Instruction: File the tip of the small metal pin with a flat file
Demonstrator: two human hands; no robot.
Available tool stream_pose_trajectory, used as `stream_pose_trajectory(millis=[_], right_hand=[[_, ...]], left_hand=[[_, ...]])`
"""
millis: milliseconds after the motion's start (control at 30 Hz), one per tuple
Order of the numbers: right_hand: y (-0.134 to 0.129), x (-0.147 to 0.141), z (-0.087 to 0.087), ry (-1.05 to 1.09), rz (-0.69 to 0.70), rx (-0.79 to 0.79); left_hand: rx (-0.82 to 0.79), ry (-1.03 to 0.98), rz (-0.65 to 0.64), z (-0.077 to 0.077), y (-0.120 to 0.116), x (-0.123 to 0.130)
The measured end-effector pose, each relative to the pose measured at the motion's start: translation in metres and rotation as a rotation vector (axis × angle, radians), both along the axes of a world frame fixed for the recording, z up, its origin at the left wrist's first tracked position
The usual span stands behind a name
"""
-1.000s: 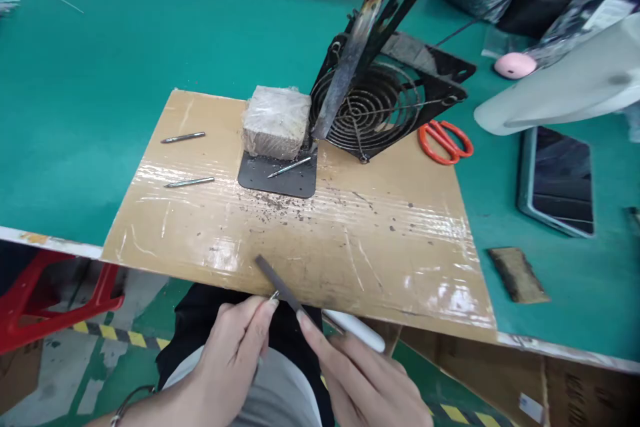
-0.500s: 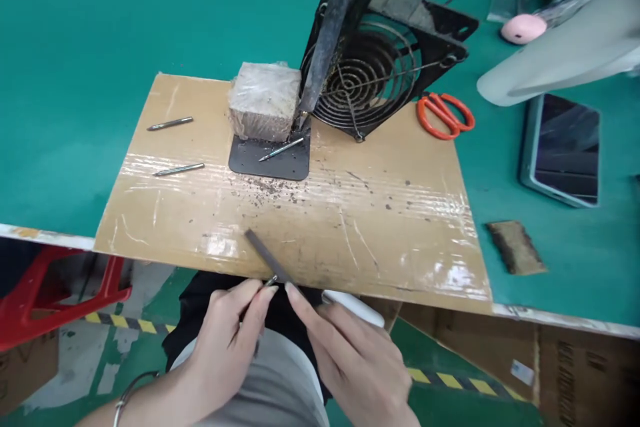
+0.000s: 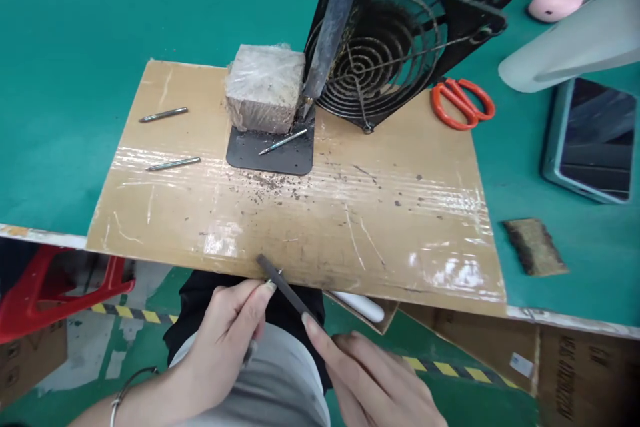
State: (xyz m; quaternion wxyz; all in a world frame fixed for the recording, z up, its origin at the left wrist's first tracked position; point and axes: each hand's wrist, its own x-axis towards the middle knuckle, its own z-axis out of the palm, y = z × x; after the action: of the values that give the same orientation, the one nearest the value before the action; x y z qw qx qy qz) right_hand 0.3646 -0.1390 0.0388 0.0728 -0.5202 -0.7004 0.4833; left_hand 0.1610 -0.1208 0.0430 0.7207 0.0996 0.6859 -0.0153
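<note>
Green table: the table [image 3: 75, 27] fills most of the view, its near edge facing the person.
Cardboard sheet: the sheet [image 3: 320, 240] lies on it, dark crumbs scattered mid-surface, its near edge just beyond the hands.
Black fan: the fan [image 3: 356, 67] stands at the sheet's far side, well apart from both hands.
Right hand: this hand [image 3: 373, 373] grasps the flat file, forefinger stretched along it.
Left hand: this hand [image 3: 227, 327] pinches the slim metal piece between thumb and forefinger.
Wrapped block: the block [image 3: 265, 87] rests partly on a dark plate [image 3: 245, 147], beside the fan.
Flat file: the file [image 3: 289, 292] slants from the right hand up and leftward, passing just beyond the left fingertips, its far end over the sheet's near edge.
Loose metal rods: two [image 3: 163, 115] [image 3: 173, 164] lie left of the block, a third [image 3: 283, 142] on the plate.
Slim metal piece: the piece [image 3: 280, 271] points up and rightward from the left fingertips, crossing the file's long axis; the left hand is nearer this crossing. Whether they touch, I cannot tell.
</note>
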Motion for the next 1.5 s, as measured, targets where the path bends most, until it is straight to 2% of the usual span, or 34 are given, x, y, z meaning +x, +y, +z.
stream_pose_trajectory(millis=[200, 367, 533, 633, 733, 867, 967, 1133, 1300, 1433, 1500], right_hand=[[0.007, -0.014, -0.010, -0.010, -0.034, 0.048], [0.001, -0.003, -0.001, -0.023, -0.025, 0.016], [0.006, -0.013, -0.008, -0.031, -0.053, 0.039], [0.003, -0.007, -0.005, -0.034, -0.009, 0.038], [-0.001, 0.004, 0.001, -0.031, 0.037, 0.003], [0.006, -0.006, -0.007, -0.028, -0.018, 0.040], [0.009, -0.010, -0.010, -0.034, -0.029, 0.080], [0.005, 0.001, 0.000, -0.033, 0.043, 0.012], [0.010, -0.014, -0.011, -0.036, -0.025, 0.072], [0.005, -0.005, -0.004, -0.031, -0.001, 0.007], [0.004, -0.001, -0.001, -0.021, 0.010, 0.003]], left_hand=[[0.015, 0.022, -0.022, 0.001, -0.004, -0.002], [0.022, 0.014, -0.044, 0.002, -0.003, -0.001], [0.224, 0.126, -0.225, 0.002, -0.008, -0.001], [0.290, 0.161, -0.282, 0.002, -0.010, 0.000], [0.300, 0.147, -0.274, 0.002, -0.010, 0.001], [0.272, 0.130, -0.247, 0.003, -0.010, 0.000], [0.194, 0.095, -0.187, 0.003, -0.010, -0.002], [0.053, 0.009, -0.066, 0.003, -0.009, -0.002], [0.062, 0.027, -0.045, 0.002, -0.008, -0.002], [0.056, 0.029, -0.048, 0.002, -0.008, -0.001], [0.119, 0.043, -0.092, 0.002, -0.009, -0.001]])
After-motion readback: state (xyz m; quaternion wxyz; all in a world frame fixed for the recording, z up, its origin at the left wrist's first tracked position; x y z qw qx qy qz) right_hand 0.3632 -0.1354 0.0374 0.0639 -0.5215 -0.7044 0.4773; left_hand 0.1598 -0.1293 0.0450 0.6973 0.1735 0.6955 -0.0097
